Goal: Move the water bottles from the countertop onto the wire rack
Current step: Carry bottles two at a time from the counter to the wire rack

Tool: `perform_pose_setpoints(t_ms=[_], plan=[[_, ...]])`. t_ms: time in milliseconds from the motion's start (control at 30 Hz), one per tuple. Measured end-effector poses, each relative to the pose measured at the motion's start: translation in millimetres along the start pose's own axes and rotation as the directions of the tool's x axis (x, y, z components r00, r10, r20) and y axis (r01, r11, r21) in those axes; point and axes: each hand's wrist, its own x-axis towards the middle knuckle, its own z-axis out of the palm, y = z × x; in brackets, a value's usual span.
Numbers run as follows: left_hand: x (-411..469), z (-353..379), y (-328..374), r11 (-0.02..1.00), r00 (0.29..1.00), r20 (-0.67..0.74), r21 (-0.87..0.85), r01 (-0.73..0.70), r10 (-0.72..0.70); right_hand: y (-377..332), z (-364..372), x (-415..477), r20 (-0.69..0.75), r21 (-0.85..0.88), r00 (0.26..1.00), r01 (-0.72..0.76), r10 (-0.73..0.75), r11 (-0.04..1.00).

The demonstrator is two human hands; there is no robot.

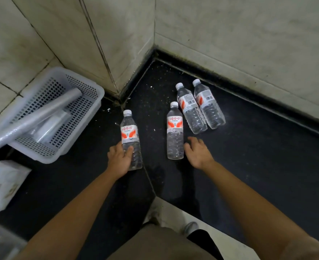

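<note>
Water bottle nearest the person is standing on its base on the black countertop, at about 11 o'clock from the body. The left hand is gripping its lower half, with the thumb pressing across the clear ribbed front and the fingers curling behind it, out of sight. At 12 o'clock the right hand is hovering with its fingers apart and loosely bent, holding nothing. It is reaching just beside the foot of the middle bottle; whether the fingertips are touching it cannot be told. That bottle is standing alone, its orange and white label facing the camera. Farther off, at 1 o'clock, the two far bottles are standing side by side and touching, close to the tiled wall. At 10 o'clock, a white perforated basket is sitting against the wall, with a pale plastic roll lying slantwise in it and poking over its near rim.
</note>
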Motion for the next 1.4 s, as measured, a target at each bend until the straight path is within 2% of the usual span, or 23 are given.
perform_pose_setpoints(t_ms=[133, 300, 400, 467, 567, 633, 700, 767, 867, 967, 1067, 1133, 1267, 1400], plan=[[13, -11, 9, 0.994, 0.995, 0.066, -0.071, 0.077, -0.072, -30, -2, 16, -0.055, -0.003, 0.998, -0.005, 0.004, 1.0], [36, -14, 17, 0.985, 0.994, 0.054, -0.142, 0.101, -0.094, -48, 10, 36, -0.108, -0.019, 0.99, -0.089, 0.086, 0.996], [45, -12, 21, 0.981, 0.993, 0.065, -0.163, 0.105, -0.095, -44, 14, 39, -0.116, 0.115, 0.986, -0.106, 0.119, 0.988], [45, -11, 26, 0.97, 0.988, 0.105, -0.204, 0.13, -0.111, -40, 9, 38, -0.07, 0.181, 0.982, -0.162, 0.177, 0.97], [43, -12, 32, 0.964, 0.984, 0.132, -0.22, 0.149, -0.122, -34, -1, 28, 0.142, 0.252, 0.951, -0.302, 0.274, 0.919], [38, -11, 36, 0.968, 0.984, 0.131, -0.207, 0.144, -0.118, -27, 3, 15, 0.244, 0.219, 0.926, -0.343, 0.289, 0.914], [30, -7, 37, 0.977, 0.986, 0.124, -0.169, 0.132, -0.112, -21, 11, 0, 0.255, 0.144, 0.919, -0.345, 0.302, 0.928], [19, 1, 37, 0.99, 0.992, 0.073, -0.098, 0.105, -0.098, -13, 19, -14, 0.216, 0.122, 0.926, -0.341, 0.31, 0.932], [-5, 15, 40, 0.998, 0.999, -0.014, 0.018, 0.052, -0.052, 5, 24, -31, 0.18, 0.237, 0.927, -0.366, 0.329, 0.9], [-30, 31, 42, 1.0, 1.0, -0.009, -0.02, 0.01, -0.01, 34, 20, -53, 0.133, 0.384, 0.934, -0.356, 0.331, 0.852], [-61, 51, 59, 0.993, 0.997, -0.005, -0.088, -0.08, 0.08, 71, 2, -84, -0.004, 0.469, 0.953, -0.265, 0.302, 0.843], [-88, 67, 84, 0.976, 0.982, -0.022, -0.106, -0.19, 0.188, 96, -19, -111, -0.118, 0.482, 0.953, -0.192, 0.28, 0.855], [-159, 106, 149, 0.883, 0.89, -0.065, -0.112, -0.457, 0.452, 156, -68, -181, -0.344, 0.563, 0.881, -0.084, 0.325, 0.823], [-255, 153, 209, 0.722, 0.746, -0.055, -0.213, -0.659, 0.664, 226, -120, -268, -0.546, 0.624, 0.751, 0.069, 0.372, 0.778]])
